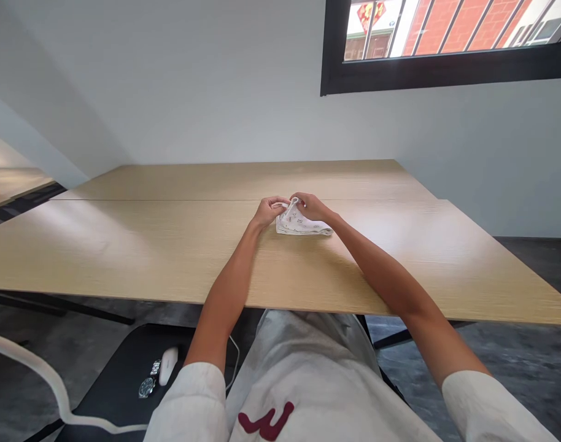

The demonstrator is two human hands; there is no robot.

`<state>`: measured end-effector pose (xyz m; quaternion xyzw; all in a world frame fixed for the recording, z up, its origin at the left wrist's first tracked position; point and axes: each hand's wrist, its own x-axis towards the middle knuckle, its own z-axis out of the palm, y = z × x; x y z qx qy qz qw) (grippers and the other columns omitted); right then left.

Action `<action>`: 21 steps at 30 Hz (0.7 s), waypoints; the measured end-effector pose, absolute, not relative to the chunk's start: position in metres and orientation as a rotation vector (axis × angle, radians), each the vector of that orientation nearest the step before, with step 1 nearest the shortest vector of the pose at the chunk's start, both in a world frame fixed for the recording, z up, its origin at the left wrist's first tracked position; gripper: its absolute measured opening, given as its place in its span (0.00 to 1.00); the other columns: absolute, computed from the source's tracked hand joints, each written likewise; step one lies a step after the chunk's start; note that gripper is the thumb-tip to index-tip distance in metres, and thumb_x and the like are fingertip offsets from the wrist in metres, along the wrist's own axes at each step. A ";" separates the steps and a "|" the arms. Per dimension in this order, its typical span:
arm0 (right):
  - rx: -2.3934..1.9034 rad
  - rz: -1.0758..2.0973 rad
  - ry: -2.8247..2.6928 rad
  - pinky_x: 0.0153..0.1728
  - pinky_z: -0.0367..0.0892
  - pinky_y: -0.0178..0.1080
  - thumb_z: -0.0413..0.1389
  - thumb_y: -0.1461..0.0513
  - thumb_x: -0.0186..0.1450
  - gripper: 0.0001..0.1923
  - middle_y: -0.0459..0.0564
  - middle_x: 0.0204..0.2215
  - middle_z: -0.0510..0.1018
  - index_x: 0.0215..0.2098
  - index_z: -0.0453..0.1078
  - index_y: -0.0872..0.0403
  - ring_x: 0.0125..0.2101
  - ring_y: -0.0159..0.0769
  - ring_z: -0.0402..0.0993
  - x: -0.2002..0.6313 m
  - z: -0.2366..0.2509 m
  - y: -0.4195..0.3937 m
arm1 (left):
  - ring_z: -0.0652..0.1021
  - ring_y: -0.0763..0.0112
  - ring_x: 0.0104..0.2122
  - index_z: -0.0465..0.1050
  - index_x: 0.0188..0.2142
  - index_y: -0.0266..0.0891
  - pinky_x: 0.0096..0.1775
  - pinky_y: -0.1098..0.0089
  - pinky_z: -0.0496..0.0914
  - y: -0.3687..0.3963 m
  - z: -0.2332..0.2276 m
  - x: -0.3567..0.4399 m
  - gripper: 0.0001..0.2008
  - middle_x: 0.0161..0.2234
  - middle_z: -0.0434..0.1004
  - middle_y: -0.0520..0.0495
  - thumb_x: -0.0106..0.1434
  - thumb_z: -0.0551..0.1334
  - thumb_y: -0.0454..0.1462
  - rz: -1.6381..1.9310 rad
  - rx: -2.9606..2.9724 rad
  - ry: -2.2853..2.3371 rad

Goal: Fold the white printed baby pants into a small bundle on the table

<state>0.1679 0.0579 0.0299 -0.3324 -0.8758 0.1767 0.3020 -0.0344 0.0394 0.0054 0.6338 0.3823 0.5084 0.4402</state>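
Note:
A small white cloth (pixel 303 226) with a faint printed pattern lies folded in layers on the wooden table (pixel 179 258), its near edge straight. My left hand (pixel 269 212) pinches the cloth's upper left corner between thumb and fingers. At the top of the cloth my right hand (pixel 312 206) is closed on a raised fold, with the fingers bent down over it. The two hands nearly meet there. Part of the cloth's right side is hidden under my right hand and wrist.
A seam runs across the table toward the wall (pixel 216 92). To my lower left, a black chair (pixel 119 374) carries a wristwatch (pixel 148 382) and a white rounded object (pixel 169 366). A thick white cable (pixel 45 377) curves past it. A barred window (pixel 446 31) is at upper right.

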 end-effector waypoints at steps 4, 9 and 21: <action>-0.999 0.461 -2.252 0.41 0.64 0.37 0.44 0.68 0.65 0.16 0.53 0.38 0.77 0.45 0.71 0.59 0.38 0.42 0.70 0.173 0.037 0.061 | 0.76 0.70 0.29 0.72 0.36 0.36 0.33 0.71 0.70 0.043 0.000 -0.032 0.15 0.35 0.78 0.46 0.48 0.68 0.36 1.397 1.481 1.110; -0.908 0.363 -2.254 0.51 0.60 0.43 0.49 0.64 0.66 0.10 0.54 0.40 0.77 0.39 0.72 0.55 0.49 0.47 0.67 0.174 0.036 0.063 | 0.74 0.70 0.26 0.73 0.32 0.36 0.29 0.73 0.67 0.048 -0.009 -0.034 0.08 0.26 0.76 0.49 0.50 0.64 0.34 1.280 1.548 1.258; -0.851 0.631 -2.304 0.31 0.54 0.35 0.49 0.56 0.66 0.13 0.45 0.25 0.69 0.28 0.65 0.56 0.28 0.34 0.62 0.173 0.024 0.065 | 0.77 0.68 0.32 0.77 0.37 0.35 0.30 0.73 0.70 0.044 0.002 -0.018 0.15 0.34 0.79 0.45 0.47 0.69 0.37 1.530 1.505 1.080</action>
